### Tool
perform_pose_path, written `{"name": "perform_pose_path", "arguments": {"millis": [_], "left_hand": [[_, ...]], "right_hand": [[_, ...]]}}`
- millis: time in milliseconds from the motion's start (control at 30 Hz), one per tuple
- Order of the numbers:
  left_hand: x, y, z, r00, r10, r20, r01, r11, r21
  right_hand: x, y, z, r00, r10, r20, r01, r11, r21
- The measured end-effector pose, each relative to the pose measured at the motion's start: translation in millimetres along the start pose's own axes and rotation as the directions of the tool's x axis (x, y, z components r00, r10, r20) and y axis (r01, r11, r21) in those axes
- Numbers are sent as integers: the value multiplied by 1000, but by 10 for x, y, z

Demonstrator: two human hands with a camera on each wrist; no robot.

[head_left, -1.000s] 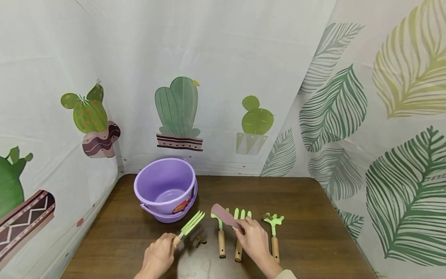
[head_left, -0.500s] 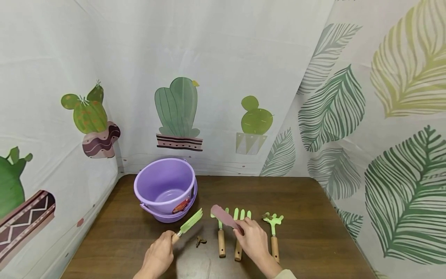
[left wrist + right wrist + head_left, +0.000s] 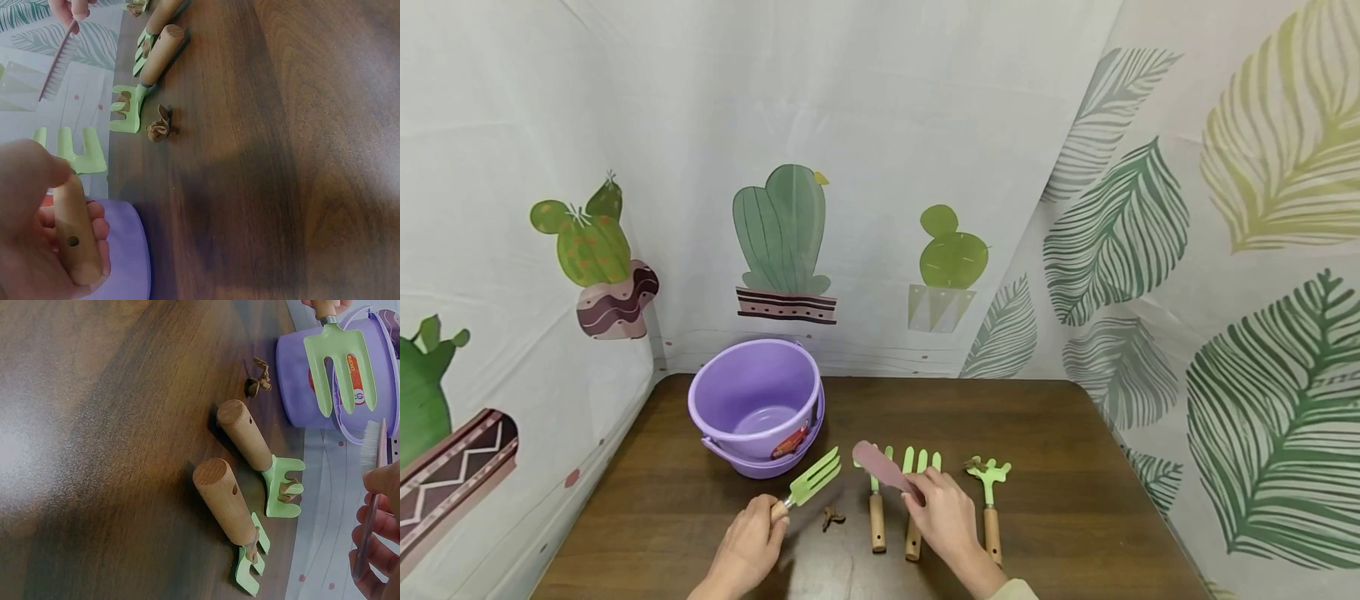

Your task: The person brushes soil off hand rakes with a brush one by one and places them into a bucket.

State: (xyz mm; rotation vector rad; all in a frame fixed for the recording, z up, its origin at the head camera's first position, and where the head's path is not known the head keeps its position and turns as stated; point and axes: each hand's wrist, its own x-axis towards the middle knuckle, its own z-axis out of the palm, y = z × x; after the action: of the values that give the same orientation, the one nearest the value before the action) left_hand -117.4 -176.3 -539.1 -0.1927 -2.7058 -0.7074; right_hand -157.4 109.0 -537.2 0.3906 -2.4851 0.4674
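My left hand (image 3: 745, 546) grips the wooden handle (image 3: 76, 231) of a small garden fork (image 3: 815, 477) with light green tines. The tines are raised, pointing away to the right beside the bucket. In my right hand (image 3: 947, 515) is a pink brush (image 3: 880, 467); its white bristles (image 3: 370, 445) show in the right wrist view, facing the fork. The thumb and fingers pinch the brush's handle. A dry curled leaf (image 3: 832, 519) lies on the table between the hands. Below the brush lie a green hand tool (image 3: 877, 521) and a second garden fork (image 3: 922, 460), partly hidden by my right hand.
A purple bucket (image 3: 756, 375) stands at the back left, its handle folded down. At the right lies a green hand rake (image 3: 991, 500), with a bit of dry leaf (image 3: 974, 463) at its head. Behind the wooden table (image 3: 1060, 467) hangs a printed curtain (image 3: 880, 125).
My left hand has rolled the garden fork: its tines went nearly edge-on, and now their flat face is turned to the head camera. The right hand with the brush has barely moved.
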Motion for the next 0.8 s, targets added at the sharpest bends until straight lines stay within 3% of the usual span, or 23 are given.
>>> {"name": "perform_pose_path", "arguments": {"millis": [300, 467, 667, 800], "left_hand": [[9, -50, 8, 993, 83, -81, -78, 995, 69], [5, -54, 25, 981, 139, -133, -128, 988, 90], [6, -56, 39, 978, 132, -160, -116, 987, 109], [13, -54, 18, 982, 131, -132, -111, 982, 151]], "right_hand": [[-2, -14, 8, 1000, -10, -1, 10, 1000, 0], [-4, -14, 16, 1000, -18, -1, 18, 1000, 1], [-12, -13, 29, 999, -37, -18, 37, 999, 5], [-21, -32, 37, 998, -61, -31, 62, 998, 13]]}}
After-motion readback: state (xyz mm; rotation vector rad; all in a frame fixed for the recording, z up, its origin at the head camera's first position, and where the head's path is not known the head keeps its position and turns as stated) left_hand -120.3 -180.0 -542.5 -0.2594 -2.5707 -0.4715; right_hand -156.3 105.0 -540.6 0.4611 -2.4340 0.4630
